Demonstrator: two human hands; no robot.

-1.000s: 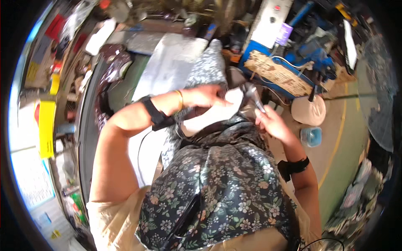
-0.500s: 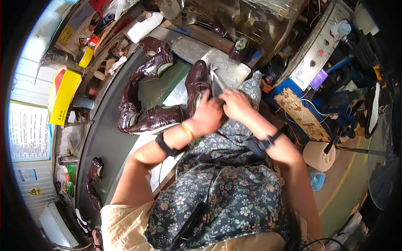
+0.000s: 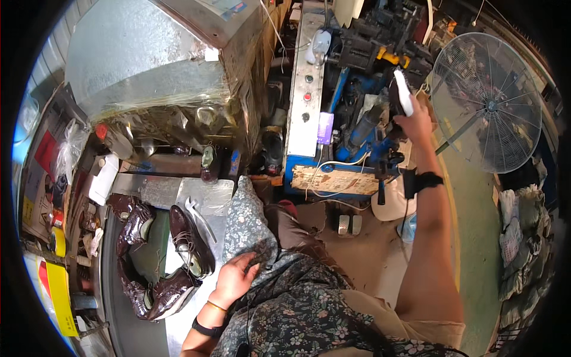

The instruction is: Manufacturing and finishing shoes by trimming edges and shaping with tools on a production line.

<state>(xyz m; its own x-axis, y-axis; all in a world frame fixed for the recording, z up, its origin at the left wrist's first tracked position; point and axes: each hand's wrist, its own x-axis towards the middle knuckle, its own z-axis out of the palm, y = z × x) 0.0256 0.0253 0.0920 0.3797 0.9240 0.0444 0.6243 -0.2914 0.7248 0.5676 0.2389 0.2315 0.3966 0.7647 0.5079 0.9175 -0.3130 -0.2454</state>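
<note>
At the right end of the blue machine (image 3: 357,143), touching the near end of a white-soled shoe (image 3: 403,92) with the right hand (image 3: 417,122), showing too little of its fingers to tell whether clamped; against the flowered apron (image 3: 309,312), curling the left hand (image 3: 235,278) loosely, thumb and fingertips slightly apart.

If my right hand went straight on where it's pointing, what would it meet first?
Your right hand would first meet the white-soled dark shoe, which it seems to touch, though depth is unclear.
</note>
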